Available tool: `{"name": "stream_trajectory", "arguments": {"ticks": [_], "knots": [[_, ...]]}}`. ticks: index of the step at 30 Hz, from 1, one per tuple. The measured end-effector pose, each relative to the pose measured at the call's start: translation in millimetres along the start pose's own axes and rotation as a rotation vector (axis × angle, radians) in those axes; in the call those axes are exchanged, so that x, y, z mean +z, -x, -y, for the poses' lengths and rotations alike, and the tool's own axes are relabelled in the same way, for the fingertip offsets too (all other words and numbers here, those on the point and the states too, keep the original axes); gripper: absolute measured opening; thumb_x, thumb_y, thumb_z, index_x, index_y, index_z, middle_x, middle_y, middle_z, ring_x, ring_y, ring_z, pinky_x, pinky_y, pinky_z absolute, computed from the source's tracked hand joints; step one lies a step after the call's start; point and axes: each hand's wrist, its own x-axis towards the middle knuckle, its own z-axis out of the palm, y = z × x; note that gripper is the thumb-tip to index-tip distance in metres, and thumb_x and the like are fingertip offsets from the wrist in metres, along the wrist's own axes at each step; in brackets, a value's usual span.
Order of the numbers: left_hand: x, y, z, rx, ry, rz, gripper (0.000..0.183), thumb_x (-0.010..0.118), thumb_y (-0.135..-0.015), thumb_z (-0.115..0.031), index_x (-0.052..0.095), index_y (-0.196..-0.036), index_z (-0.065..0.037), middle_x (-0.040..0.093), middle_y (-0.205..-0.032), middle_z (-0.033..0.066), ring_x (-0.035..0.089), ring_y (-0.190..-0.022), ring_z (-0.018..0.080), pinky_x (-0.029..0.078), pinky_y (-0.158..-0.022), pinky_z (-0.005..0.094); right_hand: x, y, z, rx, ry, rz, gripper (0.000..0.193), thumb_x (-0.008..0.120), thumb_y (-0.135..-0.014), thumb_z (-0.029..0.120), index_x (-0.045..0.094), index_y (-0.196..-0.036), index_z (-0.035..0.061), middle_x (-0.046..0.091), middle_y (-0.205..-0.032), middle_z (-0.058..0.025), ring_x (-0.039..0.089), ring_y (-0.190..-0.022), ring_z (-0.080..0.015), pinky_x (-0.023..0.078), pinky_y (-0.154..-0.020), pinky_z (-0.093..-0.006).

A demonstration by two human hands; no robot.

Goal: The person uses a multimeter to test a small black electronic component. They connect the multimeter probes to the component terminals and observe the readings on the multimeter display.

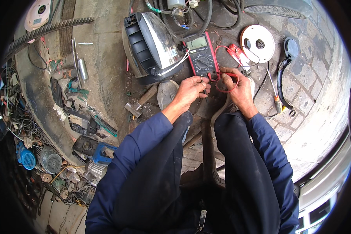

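Note:
A multimeter (pixel 203 62) with a red rim and a round dial lies on the paving just beyond my hands. My right hand (pixel 241 91) is closed on a red test lead (pixel 227 90), which loops between its fingers and the meter's lower edge. Beside it, my left hand (pixel 189 91) pinches something small and thin that its fingertips mostly cover. A kettle (pixel 154 46) with a clear body and black handle lies on its side left of the meter, a white cord across it. The red-and-white piece (pixel 238 56) lies right of the meter.
A white round kettle base (pixel 257 43), a black curved handle with a lid (pixel 288 58) and a screwdriver (pixel 276 95) lie to the right. A hammer (pixel 138 104) rests left of my shoe. Motors and scrap (pixel 52 160) pile up at far left. Black cable (pixel 206 23) coils beyond the meter.

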Motion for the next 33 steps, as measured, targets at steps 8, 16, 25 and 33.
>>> {"name": "stream_trajectory", "arguments": {"ticks": [8,16,25,33], "knots": [[0.0,-0.5,-0.3,-0.004,-0.002,-0.002,0.028,0.061,-0.105,-0.012,0.064,-0.129,0.002,0.073,-0.112,0.0122,0.072,-0.101,0.0193,0.059,-0.084,0.0318,5.1,-1.8,-5.8,-0.037,0.008,-0.001,0.029,0.068,-0.101,0.018,0.072,-0.122,-0.0007,0.078,-0.104,-0.0150,0.075,-0.094,-0.0195,0.059,-0.083,-0.0329],[0.1,-0.3,-0.5,-0.005,0.007,0.002,0.029,0.061,-0.104,-0.011,0.064,-0.130,0.002,0.073,-0.112,0.0121,0.072,-0.101,0.0195,0.059,-0.085,0.0321,4.5,-1.5,-3.4,-0.013,0.004,-0.007,0.027,0.069,-0.101,0.016,0.073,-0.121,-0.0011,0.078,-0.101,-0.0154,0.074,-0.092,-0.0184,0.059,-0.081,-0.0326],[-0.5,-1.8,0.6,-0.001,0.013,-0.001,0.028,0.061,-0.105,-0.011,0.064,-0.129,0.002,0.073,-0.111,0.0115,0.072,-0.101,0.0192,0.059,-0.085,0.0321,5.5,-2.0,-6.3,-0.203,0.172,0.008,0.024,0.069,-0.100,0.015,0.073,-0.119,0.0018,0.075,-0.107,-0.0151,0.076,-0.094,-0.0289,0.059,-0.082,-0.0361],[-0.5,-3.2,1.7,-0.002,0.012,-0.007,0.026,0.061,-0.105,-0.011,0.065,-0.128,0.001,0.073,-0.111,0.0103,0.072,-0.102,0.0182,0.059,-0.085,0.0314,6.4,-4.3,-8.5,-0.243,0.280,0.020,0.023,0.069,-0.101,0.017,0.074,-0.118,0.0036,0.073,-0.105,-0.0154,0.075,-0.095,-0.0312,0.058,-0.081,-0.0381]]}}
